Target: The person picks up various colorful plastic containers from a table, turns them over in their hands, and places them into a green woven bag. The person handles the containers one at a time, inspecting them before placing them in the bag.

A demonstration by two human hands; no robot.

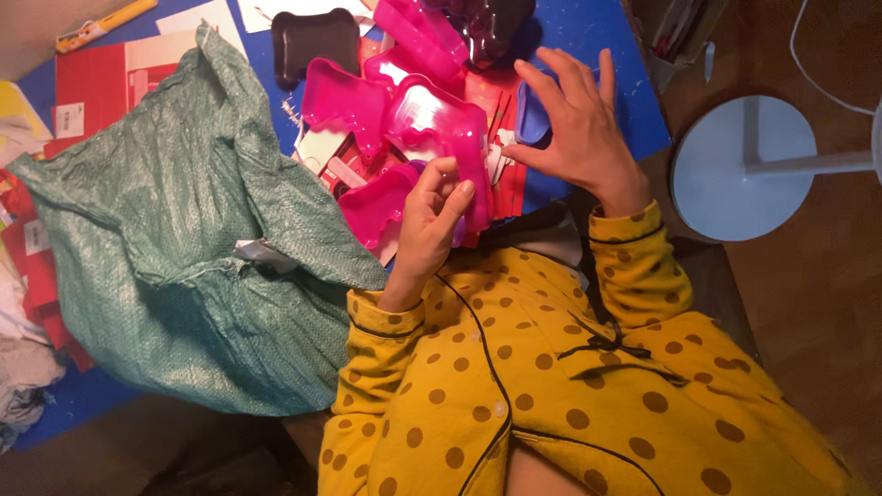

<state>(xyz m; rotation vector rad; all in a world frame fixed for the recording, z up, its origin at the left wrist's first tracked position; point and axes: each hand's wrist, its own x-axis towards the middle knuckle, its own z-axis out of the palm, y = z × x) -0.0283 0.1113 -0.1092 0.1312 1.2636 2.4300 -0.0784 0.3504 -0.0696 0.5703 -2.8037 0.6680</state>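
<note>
Pinching the edge of a pink plastic case [441, 138], my left hand [432, 220] has its fingers curled shut on it just above my lap. My right hand [579, 129] hovers spread open beside it, over the blue table [588, 37]. A green woven sack [175, 239] slumps near my left.

We have one view, worn on the head, looking steeply down and close over the yellow dotted sleeves [588, 367] onto the blue table [606, 37]; it seems turned sideways.
</note>
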